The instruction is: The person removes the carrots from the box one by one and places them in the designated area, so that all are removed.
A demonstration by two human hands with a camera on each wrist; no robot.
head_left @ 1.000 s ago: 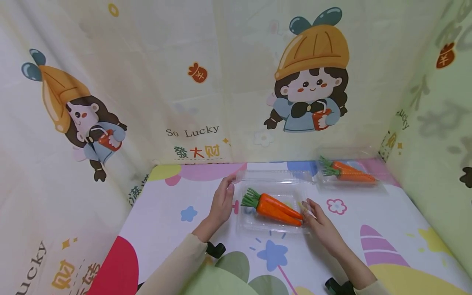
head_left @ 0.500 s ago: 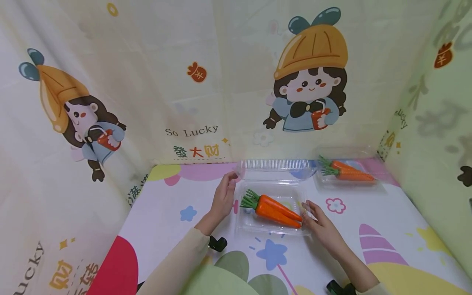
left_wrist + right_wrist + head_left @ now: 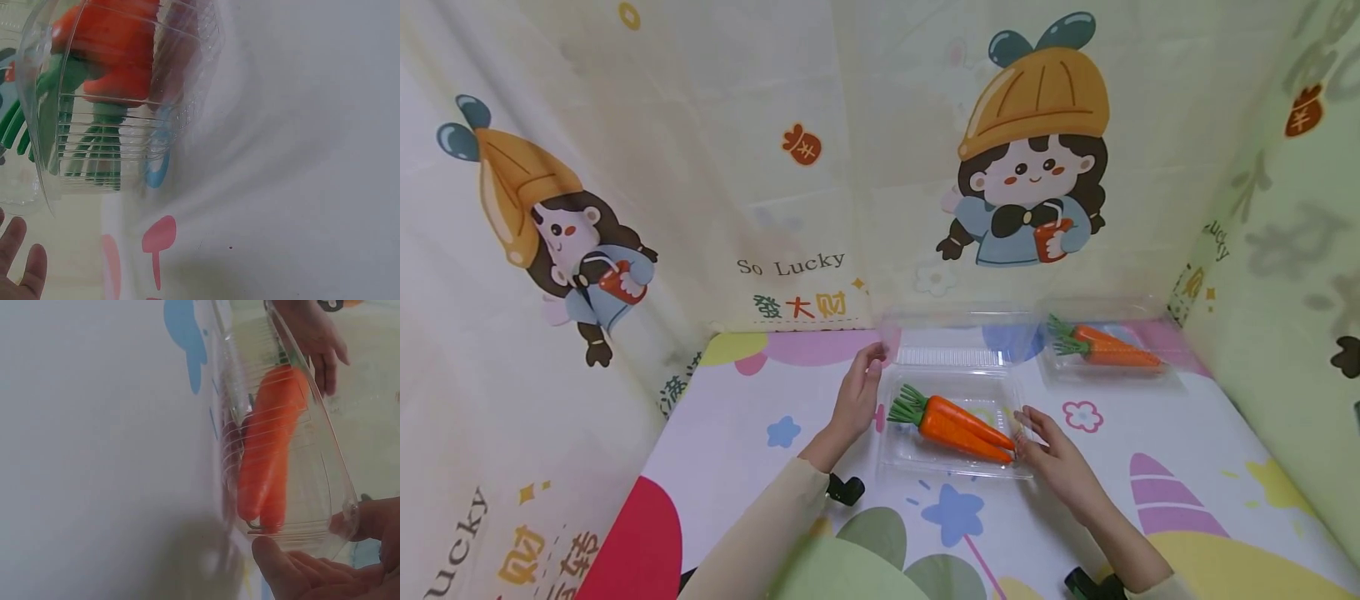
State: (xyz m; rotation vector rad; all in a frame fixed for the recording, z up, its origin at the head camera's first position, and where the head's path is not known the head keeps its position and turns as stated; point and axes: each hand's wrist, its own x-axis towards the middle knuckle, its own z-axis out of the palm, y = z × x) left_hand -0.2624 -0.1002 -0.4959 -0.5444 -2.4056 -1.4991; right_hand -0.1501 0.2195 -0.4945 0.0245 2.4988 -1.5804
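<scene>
A clear plastic clamshell box [image 3: 955, 468] stands on the table with its lid [image 3: 955, 335] folded back toward the rear wall. Two orange carrots [image 3: 966, 427] with green tops [image 3: 910, 404] lie in its base, tips pointing right. My right hand [image 3: 1054, 454] pinches the box's right edge; in the right wrist view the thumb [image 3: 275, 565] is against the end wall and a finger is at the rim. By the left side of the hinge, my left hand [image 3: 853, 396] has its fingers extended beside the lid. Whether it touches the lid, I cannot tell.
At the back right a second clear box [image 3: 1108, 377] holds more orange carrots [image 3: 1108, 346]. Printed cloth walls [image 3: 880, 208] enclose the patterned table [image 3: 722, 467] at the back and both sides.
The box's lid has swung back from a raised position toward the rear wall. My left hand has moved slightly upward along the box's left side. My right hand stays at the right edge.
</scene>
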